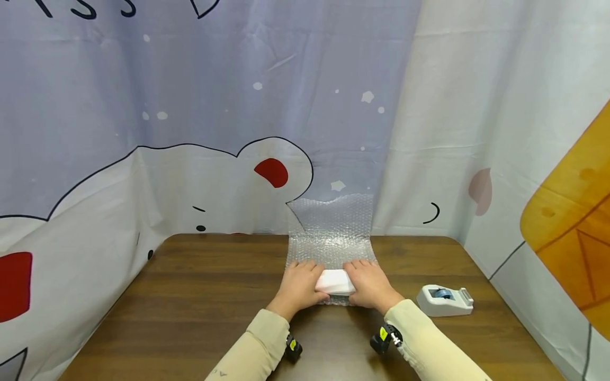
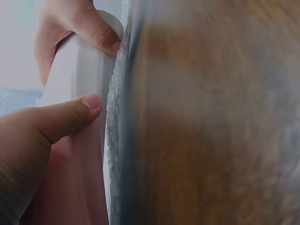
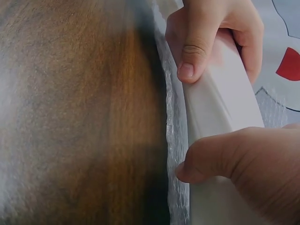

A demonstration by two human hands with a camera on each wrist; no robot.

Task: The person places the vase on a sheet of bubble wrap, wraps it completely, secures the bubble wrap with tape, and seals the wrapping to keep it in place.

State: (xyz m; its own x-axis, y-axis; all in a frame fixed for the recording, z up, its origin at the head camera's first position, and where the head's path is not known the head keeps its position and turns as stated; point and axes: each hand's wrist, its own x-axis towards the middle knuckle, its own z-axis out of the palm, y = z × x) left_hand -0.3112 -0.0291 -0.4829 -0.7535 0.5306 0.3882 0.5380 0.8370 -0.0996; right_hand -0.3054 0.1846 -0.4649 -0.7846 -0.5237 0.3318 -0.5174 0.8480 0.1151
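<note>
Both hands hold a white, smooth, oblong object [image 1: 335, 282] that lies across a sheet of bubble wrap [image 1: 329, 246]. My left hand [image 1: 301, 283] grips its left end, thumb on the near side and fingers over the top. The right hand [image 1: 369, 283] grips the other end in the same way. In the left wrist view the left thumb presses on the near side of the white object [image 2: 86, 75], just above the edge of the bubble wrap [image 2: 115, 108]. Close to that edge in the right wrist view lies the tip of the right thumb.
A white tape dispenser [image 1: 445, 301] with a blue roll stands on the wooden table [image 1: 200, 296], right of the right forearm. Behind the table hangs a printed curtain [image 1: 214, 79], with the far end of the bubble wrap rising in front of it.
</note>
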